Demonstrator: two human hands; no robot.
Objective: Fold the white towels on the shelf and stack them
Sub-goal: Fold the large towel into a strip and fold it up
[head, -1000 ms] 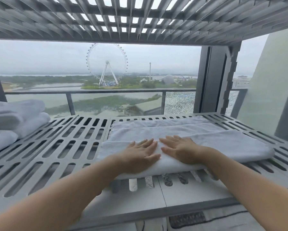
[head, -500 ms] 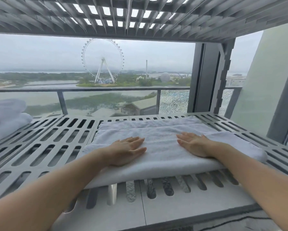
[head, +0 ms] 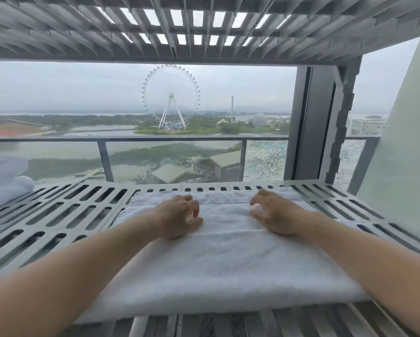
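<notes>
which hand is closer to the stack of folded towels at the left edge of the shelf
Left. The left hand rests on the spread towel, on the side toward the stack; the right hand lies farther right.

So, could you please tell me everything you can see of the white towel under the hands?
The white towel looks like soft terry cloth, folded into a thick, flat, layered rectangle. It lies on the slotted grey shelf, its near edge overhanging the front. A fold edge crosses its far part. The left hand and right hand rest there, fingers curled.
</notes>
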